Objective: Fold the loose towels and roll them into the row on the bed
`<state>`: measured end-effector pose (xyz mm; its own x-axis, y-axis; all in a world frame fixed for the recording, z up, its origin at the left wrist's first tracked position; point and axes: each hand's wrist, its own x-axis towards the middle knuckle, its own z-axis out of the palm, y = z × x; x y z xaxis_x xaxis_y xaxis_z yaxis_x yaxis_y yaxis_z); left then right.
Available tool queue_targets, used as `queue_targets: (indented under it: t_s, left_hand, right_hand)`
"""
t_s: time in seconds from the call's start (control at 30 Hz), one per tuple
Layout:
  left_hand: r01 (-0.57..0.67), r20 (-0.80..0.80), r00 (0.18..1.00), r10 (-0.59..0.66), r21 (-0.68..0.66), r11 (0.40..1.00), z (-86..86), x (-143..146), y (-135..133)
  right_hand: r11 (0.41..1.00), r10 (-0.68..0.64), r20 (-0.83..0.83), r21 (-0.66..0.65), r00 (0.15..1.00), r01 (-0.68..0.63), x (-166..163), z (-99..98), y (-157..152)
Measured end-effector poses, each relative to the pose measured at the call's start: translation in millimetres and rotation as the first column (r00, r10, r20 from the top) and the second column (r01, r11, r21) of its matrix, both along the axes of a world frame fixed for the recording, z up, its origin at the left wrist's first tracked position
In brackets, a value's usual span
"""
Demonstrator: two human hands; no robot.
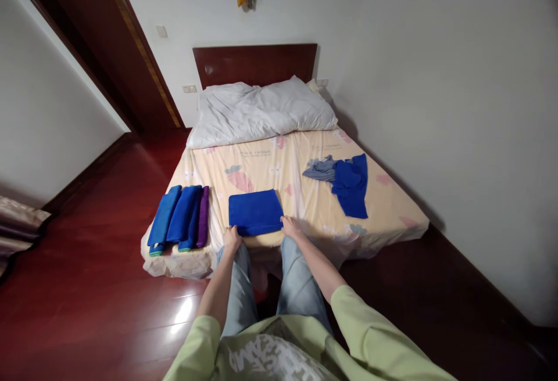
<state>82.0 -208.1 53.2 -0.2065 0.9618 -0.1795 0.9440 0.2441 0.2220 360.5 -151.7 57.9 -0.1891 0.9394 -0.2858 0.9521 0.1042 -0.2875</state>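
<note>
A folded blue towel lies flat near the foot edge of the bed. My left hand grips its near left corner, fingers closed on the cloth. My right hand pinches the near right corner. To the left, three folded cloths, two blue and one purple, lie side by side at the bed's corner. Loose on the right side of the bed are a crumpled blue cloth and a grey one.
A white pillow rests against the dark wooden headboard. The white wall runs close along the bed's right side. Red wooden floor spreads to the left, with a doorway beyond and a curtain edge at far left.
</note>
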Motion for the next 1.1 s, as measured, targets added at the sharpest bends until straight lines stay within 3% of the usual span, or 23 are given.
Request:
queue_targets:
  t_s: [0.5,0.87,1.1]
  left_hand:
    - [-0.112,0.257,0.963,0.081,0.105,0.988,-4.4,-32.5,-7.0]
    - [-0.222,0.454,0.887,0.088,0.252,0.942,-14.4,-38.9,-7.7]
    - [-0.274,0.492,0.863,0.118,0.258,0.927,-22.1,-43.2,-5.9]
  right_hand:
    - [0.993,-0.113,-0.236,0.001,0.965,0.117,20.8,-17.7,8.4]
    - [0.986,-0.168,-0.247,-0.032,0.954,0.165,19.0,-15.2,12.6]
    - [0.978,-0.207,-0.227,-0.047,0.952,0.201,18.9,-12.2,12.6]
